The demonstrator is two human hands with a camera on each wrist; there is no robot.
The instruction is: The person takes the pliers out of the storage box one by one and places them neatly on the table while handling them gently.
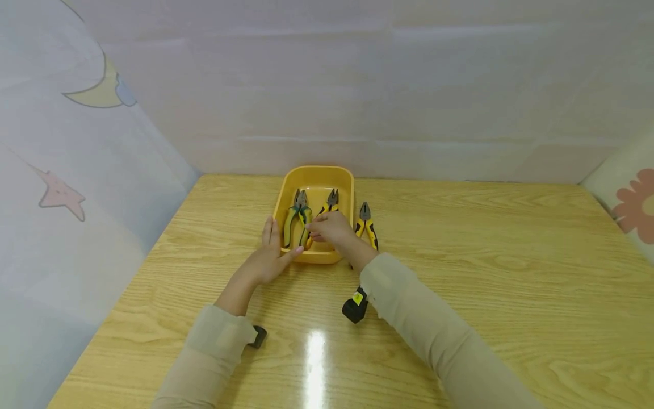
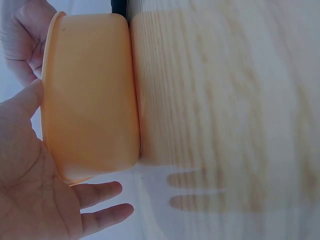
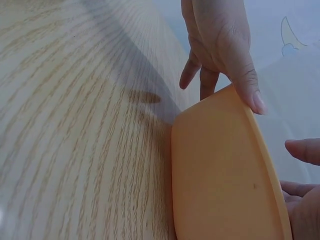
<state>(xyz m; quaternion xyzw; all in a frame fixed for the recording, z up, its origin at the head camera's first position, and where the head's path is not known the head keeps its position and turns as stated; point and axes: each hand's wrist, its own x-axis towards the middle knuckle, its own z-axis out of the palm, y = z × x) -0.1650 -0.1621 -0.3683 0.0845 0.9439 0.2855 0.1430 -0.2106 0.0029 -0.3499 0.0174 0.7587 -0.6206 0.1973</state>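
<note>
One left hand (image 1: 267, 261), fingers straight, touches the yellow tray (image 1: 318, 258); whether the right hand (image 1: 333, 230) inside grips pliers (image 1: 332, 198), I cannot tell.

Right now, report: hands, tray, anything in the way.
Left hand touching yellow tray, fingers straight. Right hand over tray, grip unclear. Two pairs of pliers inside; third pair outside, to its right. No clear obstruction.

Beige sleeves (image 1: 441, 335), cuffs apparently loose

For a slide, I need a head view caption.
Two pairs of pliers in a yellow tray, left hand on its rim, right hand over it.
</note>
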